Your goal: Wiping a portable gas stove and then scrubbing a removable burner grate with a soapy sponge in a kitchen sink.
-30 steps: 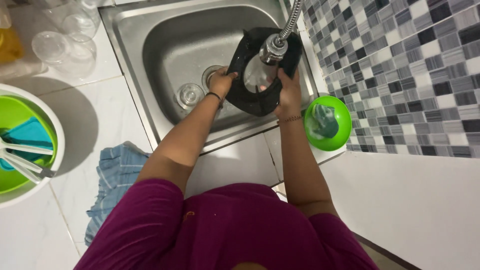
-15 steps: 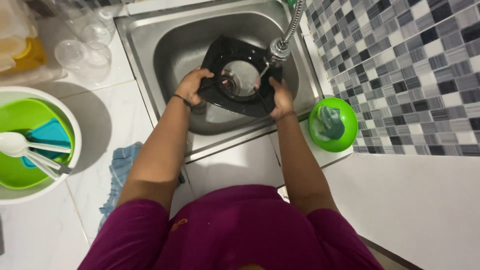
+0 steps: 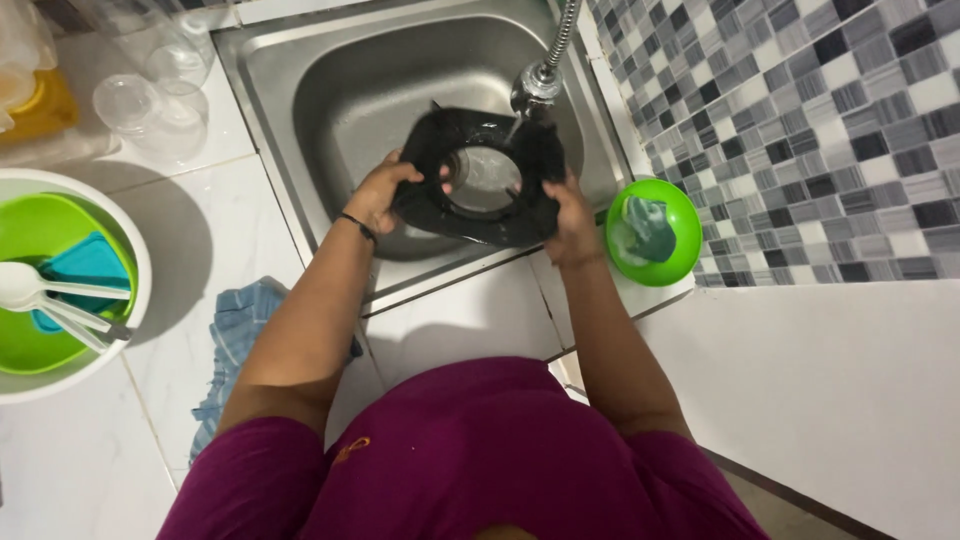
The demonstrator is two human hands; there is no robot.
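Item: black stove pan support (image 3: 480,180), which I hold level over the steel sink (image 3: 300,90) under the faucet head (image 3: 537,85). Left grip (image 3: 385,192) clenched on its left edge, right grip (image 3: 570,215) clenched on its right corner. Adjacent on the worktop (image 3: 215,240): green bowl (image 3: 655,232), blue cloth (image 3: 235,335).

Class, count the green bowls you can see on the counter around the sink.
2: a small green bowl right of the sink, and a larger green bowl inside the white basin at left.

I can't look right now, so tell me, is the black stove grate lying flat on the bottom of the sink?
No, both the left hand and right hand hold the black stove grate up above the sink.
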